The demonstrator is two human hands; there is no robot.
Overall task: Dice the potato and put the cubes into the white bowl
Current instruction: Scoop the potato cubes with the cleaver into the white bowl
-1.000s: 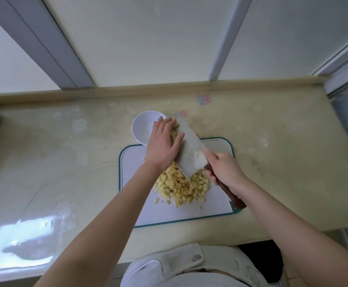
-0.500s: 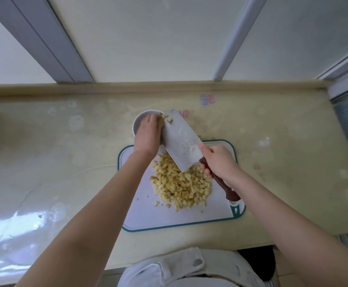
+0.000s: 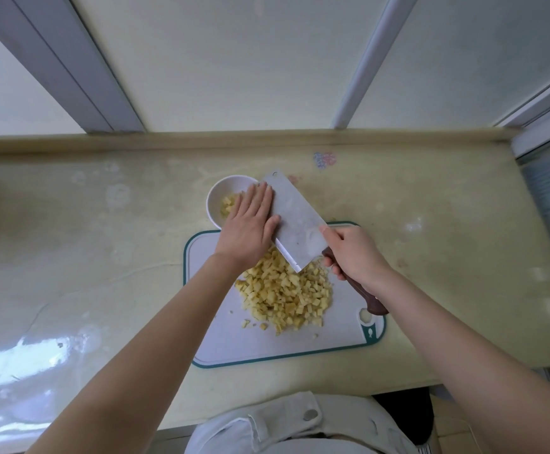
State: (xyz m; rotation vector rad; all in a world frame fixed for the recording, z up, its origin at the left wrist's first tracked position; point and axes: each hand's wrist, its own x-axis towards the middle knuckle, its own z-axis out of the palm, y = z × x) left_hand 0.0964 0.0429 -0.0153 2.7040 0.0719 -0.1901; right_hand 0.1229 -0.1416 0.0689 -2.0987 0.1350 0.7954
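A pile of yellow potato cubes (image 3: 286,294) lies on the white cutting board (image 3: 221,339) with a green rim. Beyond the board's far left corner stands the white bowl (image 3: 214,198), with a few cubes (image 3: 226,204) in it. My right hand (image 3: 352,253) grips the brown handle of a cleaver (image 3: 295,221), whose broad blade is tilted over the bowl's right side. My left hand (image 3: 250,224) lies flat with straight fingers against the blade's left face, over the bowl, hiding part of the bowl.
The beige counter (image 3: 87,257) stretches left and right of the board, with a raised back ledge and window frames behind. A small coloured sticker (image 3: 324,158) sits near the back. The counter's right end lies at about (image 3: 529,257).
The cleaver and my left hand carried cubes from the pile to the bowl. Cubes now lie in the bowl, and my left hand has flattened along the blade.
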